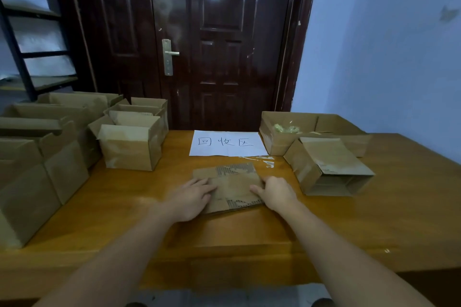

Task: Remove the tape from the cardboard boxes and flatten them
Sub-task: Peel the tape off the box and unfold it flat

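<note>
Flattened box [229, 185] pinned on worktop [374, 219], just below paper sign [228, 143].
Left hand [190, 198] grip flat, fingers straight on its left edge; right hand [277, 193] curled over right edge. Bare worktop toward near edge.

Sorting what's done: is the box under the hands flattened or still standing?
Flattened: the cardboard box lies flat on the table, left hand and right hand on it.

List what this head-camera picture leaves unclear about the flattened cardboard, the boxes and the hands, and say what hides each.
- Flattened cardboard, head view: both side edges are covered by the left hand and right hand.
- Open box at the far right: its pale contents are too small and blurred to name.
- Boxes on the left: cut off by the picture's edge.
- Tape scraps: too glary to count.
</note>
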A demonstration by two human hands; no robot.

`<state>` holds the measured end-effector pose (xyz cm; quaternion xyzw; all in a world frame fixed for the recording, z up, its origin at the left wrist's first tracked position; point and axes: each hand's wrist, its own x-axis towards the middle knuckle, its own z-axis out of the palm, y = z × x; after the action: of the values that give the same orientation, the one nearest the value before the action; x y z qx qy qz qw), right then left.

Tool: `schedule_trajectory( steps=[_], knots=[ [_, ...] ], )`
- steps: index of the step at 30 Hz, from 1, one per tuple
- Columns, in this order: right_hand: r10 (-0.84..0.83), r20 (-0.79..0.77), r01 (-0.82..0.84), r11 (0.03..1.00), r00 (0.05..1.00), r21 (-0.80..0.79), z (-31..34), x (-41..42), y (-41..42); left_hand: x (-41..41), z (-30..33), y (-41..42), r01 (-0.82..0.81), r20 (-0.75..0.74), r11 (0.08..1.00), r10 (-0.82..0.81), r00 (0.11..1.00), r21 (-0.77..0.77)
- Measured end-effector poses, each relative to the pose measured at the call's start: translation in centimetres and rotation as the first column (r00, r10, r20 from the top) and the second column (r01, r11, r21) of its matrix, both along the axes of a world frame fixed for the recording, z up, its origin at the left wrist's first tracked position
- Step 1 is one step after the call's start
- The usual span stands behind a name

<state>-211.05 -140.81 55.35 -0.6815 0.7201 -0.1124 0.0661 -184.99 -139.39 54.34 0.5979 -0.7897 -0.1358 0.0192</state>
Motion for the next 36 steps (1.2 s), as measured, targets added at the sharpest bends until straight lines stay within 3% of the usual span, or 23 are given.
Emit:
schedule_trajectory(
  steps=[4,7,10,13,20,25,33,36],
  knots=[
    [0.039,0.056,-0.035,0.997,0.998,-0.069,-1.1,0.9,0.4,-2.4,-1.5,0.8,-0.107,0.019,0.991,0.109,0.994,-0.081],
    [0.048,0.226,-0.023,0.993,0.973,-0.112,-1.0,1.6,0.5,-2.8,-2.3,0.7,-0.113,0.005,0.988,0.114,0.993,-0.107],
    [0.071,0.388,-0.01,0.988,0.919,-0.157,0.0,1.8,0.3,-2.6,-2.0,0.7,-0.162,-0.2,0.98,0.137,0.97,-0.116],
    [0.083,0.423,-0.01,0.985,0.902,-0.171,1.6,1.4,-0.2,-3.3,-0.9,0.7,-0.21,-0.394,0.966,0.136,0.909,-0.151],
    [0.071,0.361,0.034,0.96,0.93,-0.278,8.8,-5.0,-1.3,-10.1,5.3,-2.1,-0.176,-0.501,0.94,0.007,0.866,-0.292],
    [-0.023,0.266,0.087,0.969,0.964,-0.23,11.1,-12.4,-1.6,-17.8,7.9,-4.8,-0.073,-0.473,0.958,-0.069,0.878,-0.276],
    [-0.132,0.108,0.143,0.985,0.985,-0.099,7.6,-22.9,-3.1,-28.4,4.3,-8.3,0.098,-0.391,0.982,-0.155,0.907,-0.162],
    [-0.148,0.093,0.15,0.989,0.985,-0.014,4.1,-24.5,-3.8,-29.8,1.1,-8.7,0.183,-0.274,0.972,-0.217,0.937,-0.146]
  ],
)
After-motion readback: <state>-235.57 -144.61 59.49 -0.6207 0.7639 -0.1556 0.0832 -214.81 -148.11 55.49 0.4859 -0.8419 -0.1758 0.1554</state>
